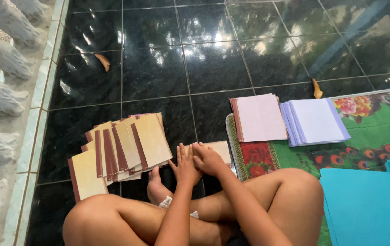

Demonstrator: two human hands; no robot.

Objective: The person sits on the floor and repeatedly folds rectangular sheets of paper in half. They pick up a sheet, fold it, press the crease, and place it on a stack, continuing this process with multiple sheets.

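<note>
Step in hand: judged to be a pressing or creasing stage; both hands bear down together on one tan booklet cover (pixel 222 149) lying on the dark tiled floor (pixel 213 64), just ahead of the crossed legs.
Left hand (pixel 185 165): flat, palm down, fingers together and pointing away, its thumb side touching the other hand; nothing pinched.
Right hand (pixel 209 159): curled over, fingertips pressed down beside the left hand at the near left edge of the cover. Whether it grips an edge cannot be told.
Arm pose: both forearms run forward from the lap, converging at the wrists; person seated cross-legged, one bare foot (pixel 157 187) just near-left of the hands.
Work piece location: centre of scene, touching the left border of the patterned mat (pixel 377 132).
Finished-looking pile: fanned tan covers with maroon spines (pixel 122 148), left of the hands, close by.
Supplies: pink-topped stack (pixel 260 118) and pale lilac sheet stack (pixel 316 122) on the mat, far right; blue sheets (pixel 368 205), near right.
Next move, as judged: needs a firm, even press along the fold, with the cover kept from sliding on the glossy tile.
</note>
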